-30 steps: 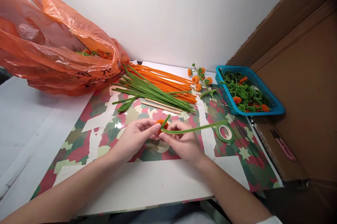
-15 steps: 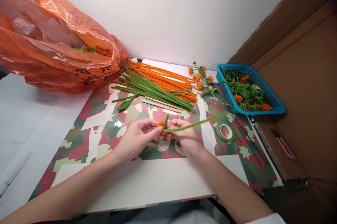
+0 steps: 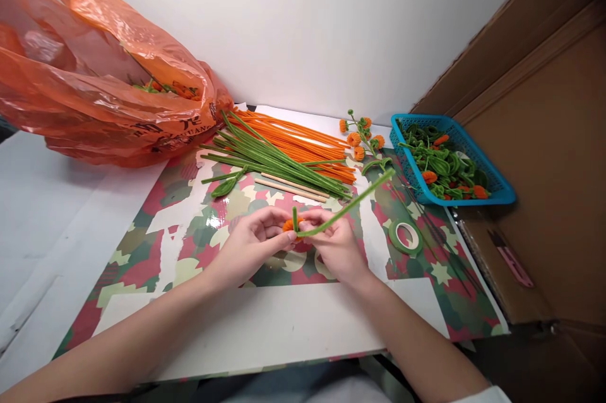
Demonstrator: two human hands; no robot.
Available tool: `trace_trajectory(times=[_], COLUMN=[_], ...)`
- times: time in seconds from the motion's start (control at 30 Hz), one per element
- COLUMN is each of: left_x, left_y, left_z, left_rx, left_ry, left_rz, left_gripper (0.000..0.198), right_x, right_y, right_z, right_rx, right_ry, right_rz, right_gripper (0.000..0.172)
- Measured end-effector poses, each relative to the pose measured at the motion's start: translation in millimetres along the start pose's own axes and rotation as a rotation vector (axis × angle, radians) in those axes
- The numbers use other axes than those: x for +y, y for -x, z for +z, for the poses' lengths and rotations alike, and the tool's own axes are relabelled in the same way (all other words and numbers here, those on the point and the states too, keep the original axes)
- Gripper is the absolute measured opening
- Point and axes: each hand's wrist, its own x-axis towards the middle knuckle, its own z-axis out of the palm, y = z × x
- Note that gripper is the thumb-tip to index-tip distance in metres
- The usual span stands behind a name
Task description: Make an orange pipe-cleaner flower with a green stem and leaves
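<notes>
Between my two hands, above the camouflage-patterned sheet, is a small orange pipe-cleaner flower [image 3: 288, 225]. A green pipe cleaner [image 3: 353, 203] comes out of it, one short end pointing up and the long end slanting to the upper right. My left hand [image 3: 255, 235] pinches the flower from the left with thumb and fingers. From the other side, the fingers of my right hand [image 3: 334, 245] close on the flower and the base of the green pipe cleaner. Beyond my hands lie green pipe cleaners [image 3: 284, 160], orange pipe cleaners [image 3: 293, 131] and two thin wooden sticks [image 3: 291, 188].
An orange plastic bag [image 3: 118, 93] stands at the left. At the right are a blue basket [image 3: 509, 196] of green and orange pieces, a roll of green tape [image 3: 395, 239] and a pink-handled cutter [image 3: 516, 264]. A finished flower stem [image 3: 364, 134] lies near the wall.
The long end of the green pipe cleaner has swung upward and bends more steeply; its short end stands more upright. Both hands stay on the flower in nearly the same place.
</notes>
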Motion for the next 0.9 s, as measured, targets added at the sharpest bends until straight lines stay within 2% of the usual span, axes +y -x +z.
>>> trace_trajectory(times=[0.07,0.13,0.27,0.33,0.47,0.6,0.9], left_x=[0.2,-0.1,-1.0,-0.6,1.3,0.2,-2.7], left_y=[-0.7,-1.5,-1.9,-1.5,-1.4,-2.9,-3.8], left_z=[-0.8,-1.6,-2.3,-2.2,-2.9,-4.5,-0.3], left_rx=[0.030,0.039,-0.004,-0.026,-0.089,-0.088,-0.050], left_ry=[0.009,-0.002,-0.031,-0.030,0.011,0.088,0.155], left_rz=[-0.010,-0.040,-0.107,-0.120,-0.118,-0.125,-0.181], left_gripper=[0.030,0.032,0.038,0.039,0.034,0.027,0.026], right_x=[-0.4,-2.5,-7.3,-8.4,-7.7,-2.8,4.5], right_y=[1.5,2.0,0.1,-0.8,1.1,6.0,9.8], right_z=[-2.8,-4.8,-5.1,-4.5,-3.3,-1.6,0.4], right_rx=[0.041,0.058,-0.067,-0.105,-0.046,-0.010,0.050], right_ry=[0.118,0.202,0.173,0.194,0.270,0.297,0.385], right_rz=[-0.138,-0.209,-0.144,-0.188,-0.326,-0.347,-0.466], right_gripper=[0.023,0.020,0.014,0.016,0.015,0.006,0.019])
